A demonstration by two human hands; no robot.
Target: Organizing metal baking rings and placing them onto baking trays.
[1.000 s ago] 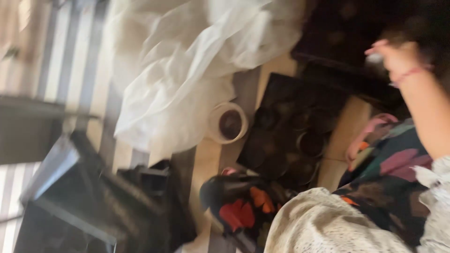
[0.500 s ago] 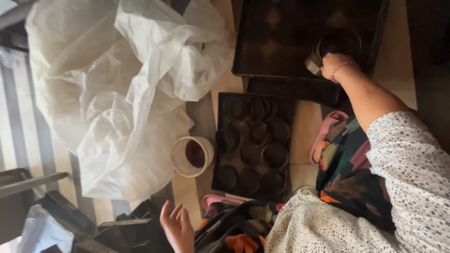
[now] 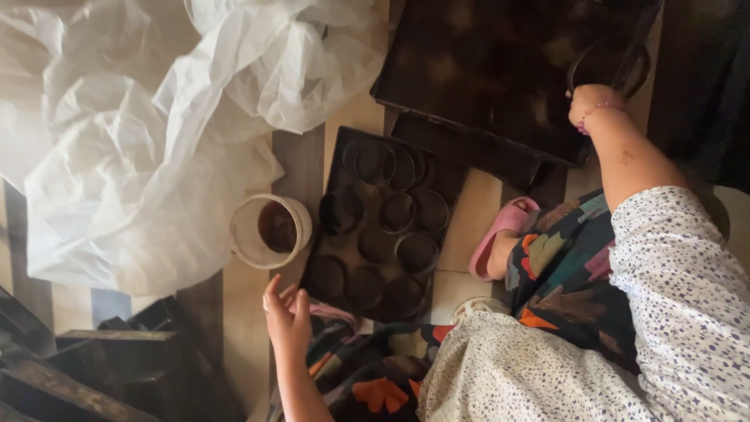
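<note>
Right hand: our right hand is up on the big dark tray, fingers hidden, so we can't tell the grip.
Ring mould: metal ring sits just past those knuckles.
Left hand: left hand has fingers spread, empty, near the cup and small ring tray.

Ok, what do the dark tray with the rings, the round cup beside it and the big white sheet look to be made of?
The tray and its rings look like thin metal, darkened and matte, with faint glints on the ring edges. The cup seems to be pale plastic, though that is unsure: smooth cream wall, dark contents. The sheet looks like thin plastic film or paper: translucent, sharply crumpled. The left hand hangs open near the tray's corner.
</note>
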